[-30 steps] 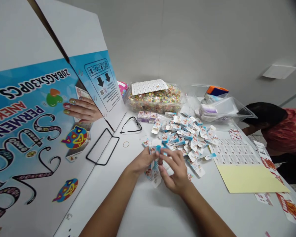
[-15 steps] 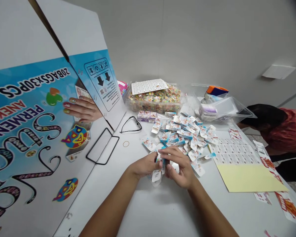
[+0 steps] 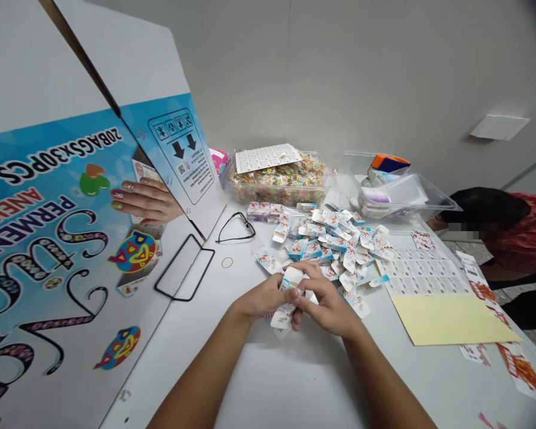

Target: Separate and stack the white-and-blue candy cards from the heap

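Packing workroom, printed carton (image 3: 84, 238), heaped small boxes (image 3: 335, 233)

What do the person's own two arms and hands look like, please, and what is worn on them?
The left hand and right hand are gloveless. Both forearms are bare, without visible sleeves, watch or bracelet. Some fingers are hidden, so rings cannot be excluded.

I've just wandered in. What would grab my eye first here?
Probably the huge printed cardboard box filling the left side. Next, at the centre, the left hand holds a small carton, with the right hand against it, just in front of a heap of little cartons. Behind the heap stands a clear tub of colourful bits.
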The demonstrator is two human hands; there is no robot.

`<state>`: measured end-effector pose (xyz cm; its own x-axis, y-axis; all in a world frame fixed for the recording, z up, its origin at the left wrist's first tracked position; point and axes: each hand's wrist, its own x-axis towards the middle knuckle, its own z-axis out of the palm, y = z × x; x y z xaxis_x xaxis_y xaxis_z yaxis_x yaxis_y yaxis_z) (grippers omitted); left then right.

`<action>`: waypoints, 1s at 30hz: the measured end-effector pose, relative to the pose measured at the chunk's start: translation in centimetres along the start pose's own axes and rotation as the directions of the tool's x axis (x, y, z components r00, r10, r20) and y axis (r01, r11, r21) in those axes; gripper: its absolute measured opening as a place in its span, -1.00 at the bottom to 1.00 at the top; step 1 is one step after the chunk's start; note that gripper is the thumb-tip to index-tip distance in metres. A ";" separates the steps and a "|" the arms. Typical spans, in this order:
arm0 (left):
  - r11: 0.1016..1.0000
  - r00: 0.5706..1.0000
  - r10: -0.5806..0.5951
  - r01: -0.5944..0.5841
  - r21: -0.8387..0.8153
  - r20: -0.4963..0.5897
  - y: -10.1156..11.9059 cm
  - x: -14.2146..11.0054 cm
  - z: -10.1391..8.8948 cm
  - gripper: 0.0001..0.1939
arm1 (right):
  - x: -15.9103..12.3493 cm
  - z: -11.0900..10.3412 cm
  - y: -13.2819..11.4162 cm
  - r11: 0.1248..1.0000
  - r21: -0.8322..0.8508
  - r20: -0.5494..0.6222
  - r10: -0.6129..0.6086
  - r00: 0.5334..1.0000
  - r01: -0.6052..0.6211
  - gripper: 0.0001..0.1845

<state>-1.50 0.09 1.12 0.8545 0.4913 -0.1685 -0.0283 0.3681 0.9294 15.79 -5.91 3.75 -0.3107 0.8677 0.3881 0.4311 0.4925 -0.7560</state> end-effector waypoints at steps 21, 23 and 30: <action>0.871 0.904 -0.118 -0.104 -0.480 -0.410 -0.2 1.3 0.7 -0.73 | -0.3 4.8 1.6 0.917 -0.388 -0.200 -0.178 0.963 0.089 -0.34; 0.885 0.941 -0.144 -0.016 -0.464 -0.306 -0.1 1.1 0.3 -0.67 | -0.2 4.5 1.2 0.957 -0.286 -0.218 -0.115 0.969 0.049 -0.55; 0.935 0.934 0.060 -0.175 -0.307 -0.352 1.0 1.0 0.8 -0.62 | -0.1 3.9 2.7 0.978 0.119 -0.448 0.206 0.870 -0.170 -0.80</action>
<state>-0.24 0.32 2.11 0.6142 0.7585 -0.2175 -0.3357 0.5006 0.7979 13.71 -4.96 -0.32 0.1979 0.8865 0.4182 0.3736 0.3262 -0.8684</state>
